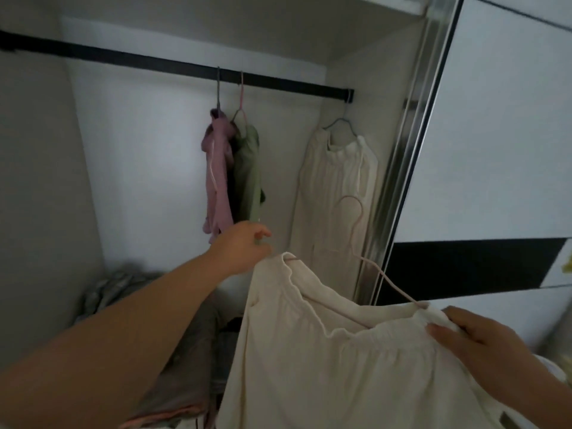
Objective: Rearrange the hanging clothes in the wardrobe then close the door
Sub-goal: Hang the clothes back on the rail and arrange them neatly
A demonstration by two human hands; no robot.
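Note:
A cream garment [325, 360] on a thin pink hanger [359, 230] is held low in front of the open wardrobe. My left hand [244, 252] grips the left end of its waistband. My right hand [483, 345] pinches the right end of the waistband. The hanger's hook points up, free of the black rail [173, 65]. On the rail hang a pink garment [216, 178] and a green garment [247, 174], side by side. Another cream garment [337, 187] hangs on a grey hanger at the rail's right end.
The white sliding door [501, 119] with a black band stands to the right, its metal frame [411, 144] beside the hanging cream garment. Folded grey and pink clothes [185, 366] lie piled on the wardrobe floor. The rail's left stretch carries no hangers.

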